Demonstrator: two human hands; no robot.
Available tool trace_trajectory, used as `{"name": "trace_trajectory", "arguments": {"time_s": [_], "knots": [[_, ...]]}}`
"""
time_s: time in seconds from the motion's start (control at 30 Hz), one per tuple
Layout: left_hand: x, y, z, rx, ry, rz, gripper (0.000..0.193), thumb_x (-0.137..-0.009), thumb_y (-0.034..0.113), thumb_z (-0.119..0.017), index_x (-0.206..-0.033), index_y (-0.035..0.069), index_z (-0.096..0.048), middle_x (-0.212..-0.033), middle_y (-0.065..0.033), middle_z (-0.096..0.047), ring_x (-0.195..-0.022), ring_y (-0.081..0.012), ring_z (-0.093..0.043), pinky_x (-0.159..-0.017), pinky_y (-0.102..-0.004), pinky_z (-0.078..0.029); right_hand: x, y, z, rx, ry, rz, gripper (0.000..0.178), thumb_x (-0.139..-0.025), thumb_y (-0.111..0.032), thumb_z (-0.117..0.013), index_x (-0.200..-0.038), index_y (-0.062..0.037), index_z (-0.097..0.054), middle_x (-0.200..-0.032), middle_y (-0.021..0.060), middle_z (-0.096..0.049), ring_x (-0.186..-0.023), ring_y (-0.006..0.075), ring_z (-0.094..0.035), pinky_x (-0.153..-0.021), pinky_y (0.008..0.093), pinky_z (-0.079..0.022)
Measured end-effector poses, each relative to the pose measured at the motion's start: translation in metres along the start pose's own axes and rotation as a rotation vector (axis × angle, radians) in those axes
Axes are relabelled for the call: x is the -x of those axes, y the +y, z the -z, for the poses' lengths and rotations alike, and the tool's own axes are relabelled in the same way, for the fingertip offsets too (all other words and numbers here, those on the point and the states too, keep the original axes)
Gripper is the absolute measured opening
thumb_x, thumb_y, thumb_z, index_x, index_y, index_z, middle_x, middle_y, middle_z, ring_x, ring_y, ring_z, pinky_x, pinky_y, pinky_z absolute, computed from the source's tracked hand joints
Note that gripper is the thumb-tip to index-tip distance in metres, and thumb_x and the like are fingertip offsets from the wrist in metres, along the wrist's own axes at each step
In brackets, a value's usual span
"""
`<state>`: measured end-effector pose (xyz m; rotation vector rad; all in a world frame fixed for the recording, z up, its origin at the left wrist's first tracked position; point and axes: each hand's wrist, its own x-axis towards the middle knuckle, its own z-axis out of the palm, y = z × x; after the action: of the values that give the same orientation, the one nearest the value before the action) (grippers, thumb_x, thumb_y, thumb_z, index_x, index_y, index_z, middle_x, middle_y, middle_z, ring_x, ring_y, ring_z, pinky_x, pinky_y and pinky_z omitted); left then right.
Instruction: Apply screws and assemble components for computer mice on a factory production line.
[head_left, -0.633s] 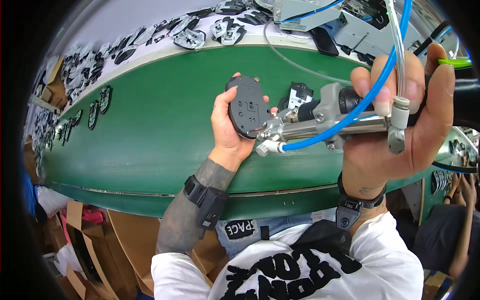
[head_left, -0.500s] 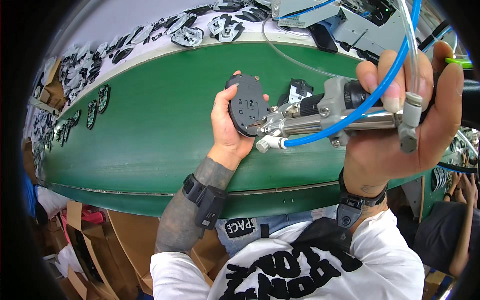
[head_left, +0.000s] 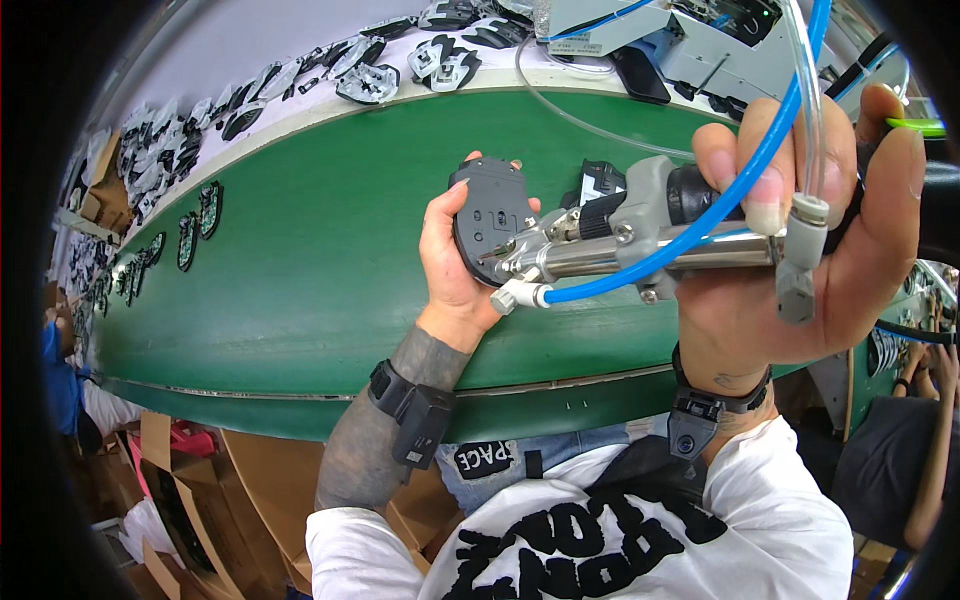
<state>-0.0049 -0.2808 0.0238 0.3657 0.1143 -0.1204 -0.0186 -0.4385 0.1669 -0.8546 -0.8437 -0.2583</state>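
Observation:
My left hand [head_left: 452,262] is closed round a black computer mouse [head_left: 492,205], its underside with small holes facing up. The thumb lies along its left edge, fingertips showing at the top and right. My right hand [head_left: 850,285] grips a metal air screwdriver [head_left: 595,257] held level, its nose pointing left. That nose overlaps the lower right of the mouse; whether its tip touches is hard to see. A blue hose [head_left: 690,237] and a clear tube [head_left: 811,130] run up from the tool. Behind it, a black-and-white mouse shell [head_left: 602,178] is partly hidden.
Below my hands stretches a green work surface [head_left: 320,260]. Several circuit boards [head_left: 187,240] lie at its left. Mouse shells crowd the white ledge [head_left: 300,117] behind. A grey machine [head_left: 720,60] stands back right, cardboard boxes [head_left: 260,475] lower left, and another person [head_left: 890,460] is at right.
The screwdriver has shifted slightly left and down, its nose further over the lower part of the mouse. The mouse has moved slightly down and left in my left hand.

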Motion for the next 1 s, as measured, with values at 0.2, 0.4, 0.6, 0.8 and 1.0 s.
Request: {"name": "trace_trajectory", "arguments": {"time_s": [0.2, 0.4, 0.6, 0.8, 1.0], "knots": [[0.002, 0.002, -0.001, 0.06, -0.005, 0.02, 0.042, -0.086, 0.031, -0.046, -0.123, 0.012, -0.043, -0.113, -0.0146, -0.054, -0.088, -0.031, -0.06, -0.074, -0.0417, -0.052, 0.001, 0.0, -0.007, 0.034, 0.098, 0.026, 0.033, -0.096, -0.031, -0.038, -0.117, -0.0063, -0.044, -0.074, -0.0031, -0.045, -0.063, 0.0121, -0.046, -0.065, 0.0321, -0.037], [0.003, 0.004, -0.004, 0.009, -0.002, -0.062, 0.042, -0.086, 0.031, -0.046, -0.123, 0.013, -0.043, -0.112, -0.0141, -0.054, -0.089, -0.0305, -0.059, -0.074, -0.0422, -0.052, 0.001, 0.001, -0.002, 0.029, 0.039, 0.021, 0.032, -0.096, -0.031, -0.038, -0.116, -0.006, -0.045, -0.073, -0.0037, -0.044, -0.062, 0.011, -0.046, -0.064, 0.0319, -0.036], [0.003, 0.004, -0.005, -0.016, 0.001, -0.064, 0.042, -0.086, 0.031, -0.047, -0.123, 0.013, -0.042, -0.11, -0.0131, -0.054, -0.089, -0.0294, -0.059, -0.075, -0.0423, -0.052, 0.0, 0.004, -0.003, 0.006, 0.008, 0.02, 0.032, -0.097, -0.03, -0.038, -0.116, -0.0058, -0.045, -0.074, -0.0022, -0.044, -0.063, 0.0114, -0.045, -0.064, 0.0317, -0.037], [0.007, -0.004, -0.007, -0.016, 0.011, -0.061, 0.042, -0.086, 0.028, -0.047, -0.124, 0.012, -0.042, -0.11, -0.0127, -0.054, -0.086, -0.0282, -0.059, -0.072, -0.0398, -0.053, 0.005, 0.001, -0.009, 0.042, 0.111, -0.005, 0.031, -0.097, -0.029, -0.038, -0.116, -0.0061, -0.045, -0.076, -0.0017, -0.043, -0.063, 0.0113, -0.045, -0.065, 0.0319, -0.038], [-0.002, 0.007, 0.0, -0.618, 0.113, -0.245, 0.049, -0.079, 0.02, -0.061, -0.125, 0.008, -0.047, -0.111, -0.0137, -0.054, -0.086, -0.0259, -0.06, -0.071, -0.0333, -0.051, 0.003, 0.019, 0.003, 0.006, 0.018, -0.051, 0.025, -0.096, -0.026, -0.043, -0.109, -0.0055, -0.05, -0.073, 0.0003, -0.044, -0.061, 0.012, -0.042, -0.061, 0.0278, -0.04]]}}
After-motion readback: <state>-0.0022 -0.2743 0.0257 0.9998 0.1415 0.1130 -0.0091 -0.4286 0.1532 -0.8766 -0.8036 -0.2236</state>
